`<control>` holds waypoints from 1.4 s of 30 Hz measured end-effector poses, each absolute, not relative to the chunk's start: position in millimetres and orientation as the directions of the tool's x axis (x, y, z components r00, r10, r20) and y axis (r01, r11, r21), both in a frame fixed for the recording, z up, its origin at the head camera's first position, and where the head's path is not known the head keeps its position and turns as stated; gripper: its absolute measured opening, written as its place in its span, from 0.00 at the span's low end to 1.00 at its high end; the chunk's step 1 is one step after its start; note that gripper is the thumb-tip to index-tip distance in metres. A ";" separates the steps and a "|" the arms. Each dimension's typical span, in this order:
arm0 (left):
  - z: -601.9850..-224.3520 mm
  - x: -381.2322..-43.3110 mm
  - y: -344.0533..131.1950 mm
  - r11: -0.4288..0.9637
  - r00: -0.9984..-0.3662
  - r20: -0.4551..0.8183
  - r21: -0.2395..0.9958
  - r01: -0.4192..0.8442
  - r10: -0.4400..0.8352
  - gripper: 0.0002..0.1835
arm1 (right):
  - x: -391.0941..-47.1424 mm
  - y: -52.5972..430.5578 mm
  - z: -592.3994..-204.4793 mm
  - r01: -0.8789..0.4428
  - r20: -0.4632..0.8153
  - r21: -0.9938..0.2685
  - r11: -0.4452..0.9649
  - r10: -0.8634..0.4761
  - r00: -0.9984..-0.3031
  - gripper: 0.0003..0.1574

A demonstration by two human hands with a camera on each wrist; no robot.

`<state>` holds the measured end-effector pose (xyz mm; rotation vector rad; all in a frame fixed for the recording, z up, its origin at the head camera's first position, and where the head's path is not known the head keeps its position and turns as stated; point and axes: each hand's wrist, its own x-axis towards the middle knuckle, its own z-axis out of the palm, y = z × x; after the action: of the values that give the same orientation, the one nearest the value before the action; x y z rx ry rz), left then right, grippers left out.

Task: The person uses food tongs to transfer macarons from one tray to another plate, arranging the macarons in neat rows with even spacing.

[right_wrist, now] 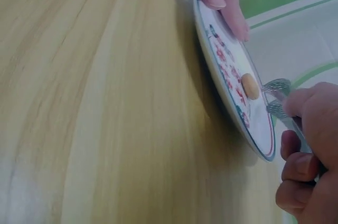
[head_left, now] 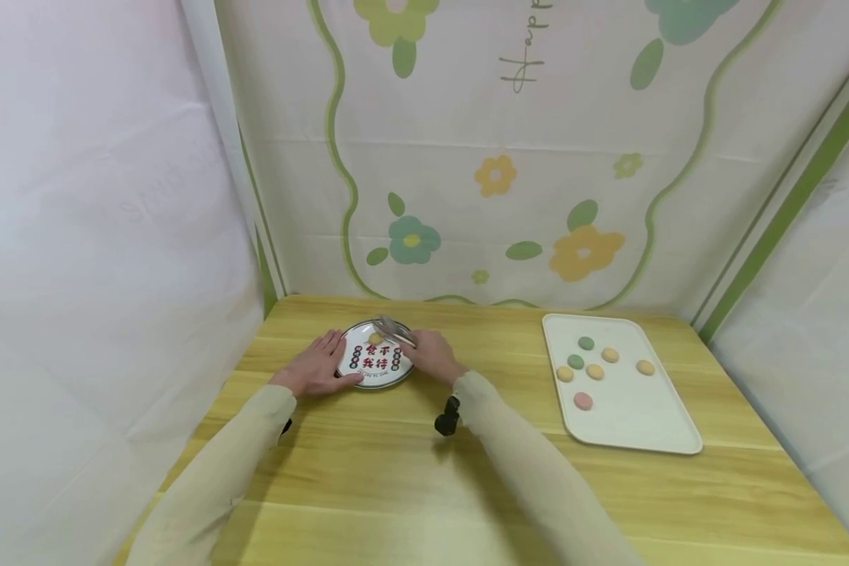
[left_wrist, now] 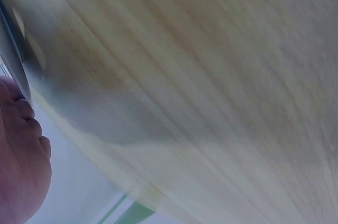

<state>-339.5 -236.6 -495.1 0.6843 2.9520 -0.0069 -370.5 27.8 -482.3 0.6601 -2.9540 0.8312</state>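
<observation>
A round white plate (head_left: 385, 383) with red and black lettering and a dark rim lies at the back left of the table. My left hand (head_left: 317, 368) rests on its left edge, fingers straight and thumb along the front rim. One yellow macaron-like cookie (head_left: 376, 339) sits on the plate's far part. My right hand (head_left: 433, 358) grips metal tongs (head_left: 394, 330) over the plate's right side. In the right wrist view, the two tong tips (right_wrist: 277, 84) stand apart beside the cookie (right_wrist: 250, 86), with nothing between them.
On the right of the wooden table (head_left: 368, 487) lies a white rectangular tray (head_left: 644, 424) with several small round cookies in yellow, green and pink (head_left: 583, 402). A flower-printed cloth wall (head_left: 439, 189) rises behind the table; white sheets hang at both sides.
</observation>
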 end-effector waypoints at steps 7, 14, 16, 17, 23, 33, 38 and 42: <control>-494.8 -337.6 -237.6 0.897 -0.892 -0.097 0.029 0.442 0.442 0.57 | -364.2 33.9 -475.2 -0.402 0.075 -0.484 0.778 -0.420 -0.904 0.09; -493.9 -338.0 -236.5 0.896 -0.891 -0.095 0.033 0.444 0.445 0.57 | -356.8 47.8 -465.2 -0.446 0.107 -0.436 0.782 -0.447 -0.888 0.11; -493.5 -338.3 -237.0 0.895 -0.890 -0.095 0.034 0.446 0.447 0.57 | -355.0 53.7 -464.1 -0.450 0.104 -0.436 0.779 -0.453 -0.885 0.12; -493.6 -338.5 -237.3 0.894 -0.889 -0.093 0.032 0.448 0.449 0.57 | -354.0 57.0 -463.5 -0.453 0.106 -0.442 0.774 -0.456 -0.883 0.11; -493.7 -338.0 -237.2 0.892 -0.887 -0.093 0.031 0.451 0.452 0.57 | -346.2 77.0 -459.7 -0.478 0.130 -0.464 0.746 -0.477 -0.870 0.07; -490.5 -335.7 -235.8 0.895 -0.891 -0.084 0.044 0.444 0.446 0.55 | -331.9 107.7 -441.3 -0.482 0.149 -0.474 0.737 -0.472 -0.869 0.11; -490.8 -335.6 -235.5 0.896 -0.892 -0.093 0.042 0.441 0.443 0.56 | -323.4 122.2 -433.8 -0.449 0.161 -0.490 0.747 -0.429 -0.889 0.12; -492.8 -336.7 -235.4 0.896 -0.891 -0.092 0.031 0.443 0.444 0.56 | -317.8 132.3 -428.6 -0.426 0.168 -0.504 0.751 -0.398 -0.902 0.11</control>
<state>-336.7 -235.4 -492.8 0.6949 2.9640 0.0140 -317.8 132.3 -428.6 0.6810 -2.8928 0.8515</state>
